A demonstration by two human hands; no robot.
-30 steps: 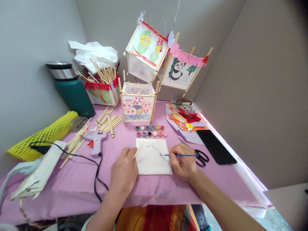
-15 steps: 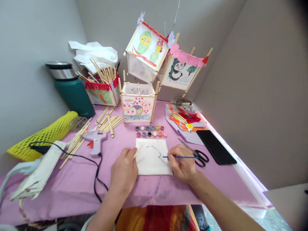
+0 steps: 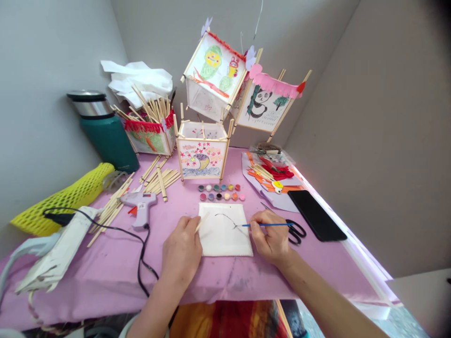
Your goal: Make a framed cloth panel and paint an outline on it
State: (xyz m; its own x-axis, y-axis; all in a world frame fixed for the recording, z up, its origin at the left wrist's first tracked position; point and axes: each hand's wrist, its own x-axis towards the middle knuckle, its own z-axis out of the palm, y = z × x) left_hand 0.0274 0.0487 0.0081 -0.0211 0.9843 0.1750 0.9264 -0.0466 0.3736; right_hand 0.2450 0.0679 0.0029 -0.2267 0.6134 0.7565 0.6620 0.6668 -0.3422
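Upper left, a fringed box (image 3: 160,143) holds wooden sticks (image 3: 155,110); below, the curled left hand (image 3: 181,249) pinches a pale stick (image 3: 202,222) over the white panel (image 3: 223,243) mid-frame. Small paint pots (image 3: 211,196) above hold assorted colours. Right of centre, the closed right hand (image 3: 269,236) grips a blue brush (image 3: 276,224) — outlining seems the step; another stroke likely needs steadiness.

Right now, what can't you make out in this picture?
All in the head view:
Scissors: middle hidden behind the right hand.
Stick: lower end hidden by the left hand.
Brush: tip too fine to tell whether it touches the sheet.
Bottle: lettering too small to read.
Right arm: cut off by the bottom edge.
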